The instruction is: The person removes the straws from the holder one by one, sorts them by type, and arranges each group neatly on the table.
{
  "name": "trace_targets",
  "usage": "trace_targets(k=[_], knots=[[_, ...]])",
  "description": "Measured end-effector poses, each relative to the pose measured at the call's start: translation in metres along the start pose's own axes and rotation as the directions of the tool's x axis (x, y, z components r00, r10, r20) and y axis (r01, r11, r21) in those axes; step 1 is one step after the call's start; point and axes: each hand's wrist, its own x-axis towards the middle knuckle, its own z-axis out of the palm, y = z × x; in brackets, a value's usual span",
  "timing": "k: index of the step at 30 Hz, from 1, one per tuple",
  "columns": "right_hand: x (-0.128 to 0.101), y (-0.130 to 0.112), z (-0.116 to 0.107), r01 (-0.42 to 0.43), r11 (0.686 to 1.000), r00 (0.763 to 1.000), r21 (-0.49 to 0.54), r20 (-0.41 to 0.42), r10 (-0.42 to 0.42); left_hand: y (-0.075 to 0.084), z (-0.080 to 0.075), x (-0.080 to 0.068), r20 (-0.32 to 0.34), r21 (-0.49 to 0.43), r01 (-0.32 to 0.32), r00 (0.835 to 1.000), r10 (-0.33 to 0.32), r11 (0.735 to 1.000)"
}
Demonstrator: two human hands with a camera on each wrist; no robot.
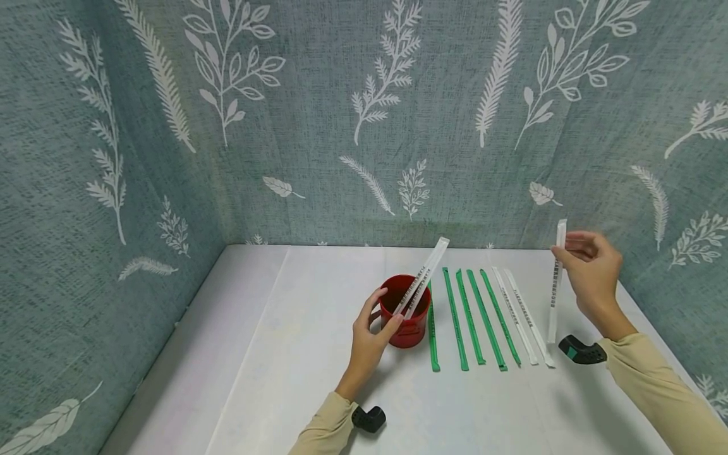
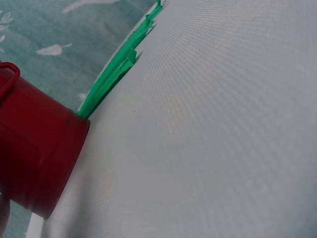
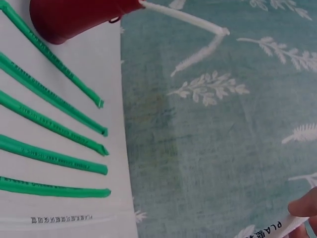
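Note:
My left hand [image 1: 366,344] grips a red cup [image 1: 405,332] by its near left side, thumb and fingers spread around it. The cup stands upright on the white table, and in the left wrist view its red side [image 2: 37,144] fills the left edge. Two white paper-wrapped straws [image 1: 428,268] lean in it toward the upper right. At the far right, my right hand [image 1: 594,272] pinches another white wrapped straw [image 1: 554,297] near its upper end, so that it hangs nearly upright. Its printed wrapper [image 3: 270,230] shows between the fingertips in the right wrist view.
Several green wrapped straws [image 1: 476,319] lie in a row right of the cup. Two white wrapped straws [image 1: 520,309] lie beside them, near the held one. The white table [image 1: 273,354] is bordered by leaf-patterned cloth [image 1: 318,114] at the back and sides.

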Motion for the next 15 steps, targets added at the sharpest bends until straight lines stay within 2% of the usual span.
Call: trace_targets(k=[7,10,13,14,15], knots=[[0.002,0.011,-0.001,-0.066,0.994,0.998,-0.083,0.010,0.067,0.000,0.000,-0.002,-0.007,0.003,0.003,1.000,-0.003,1.000],[0.005,0.021,-0.001,-0.056,0.994,0.998,-0.092,0.013,0.057,0.000,0.000,-0.001,-0.005,0.005,0.000,1.000,0.000,1.000],[0.012,0.040,0.001,-0.041,0.998,0.999,-0.051,0.005,0.041,0.000,0.000,0.000,-0.005,0.007,-0.005,1.000,0.005,1.000],[0.016,0.050,0.001,-0.035,0.999,0.999,-0.009,0.010,0.036,0.000,0.000,0.000,-0.006,0.008,-0.007,1.000,0.007,1.000],[0.018,0.055,0.002,-0.037,0.999,0.999,-0.014,0.012,0.037,0.000,0.000,0.000,-0.007,0.010,-0.009,1.000,0.009,1.000]])
